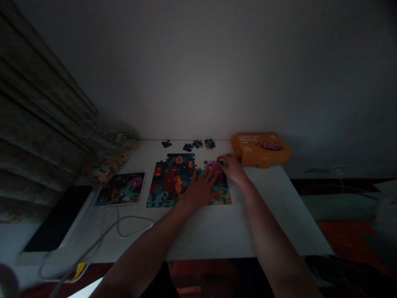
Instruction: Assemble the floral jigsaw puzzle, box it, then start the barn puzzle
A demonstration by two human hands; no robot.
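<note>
The partly assembled, dark-toned jigsaw puzzle of flat, colourful pieces (164, 182) lies right under the person's left grip (201, 188), which rests palm down on it, fingers spread and holding nothing that I can see. The right grip (228, 165), thumb and fingers drawn close together, is at the puzzle's upper right edge, by a small dark piece; from here I can't tell whether it has hold of it. A notch in the puzzle's top edge opens just beyond the left fingertips. Farther off, beyond both grips and near the plain pale wall (192, 82), lie a few loose dark-blue puzzle pieces (187, 147), some heaped together. Just beyond and right of the right grip sits an orange cardboard puzzle box (252, 155). Well left of the left grip are a glossy picture card (119, 190), a looped white cable (102, 236) and a flat black rectangular object (60, 217), all on the white desk (214, 240).
</note>
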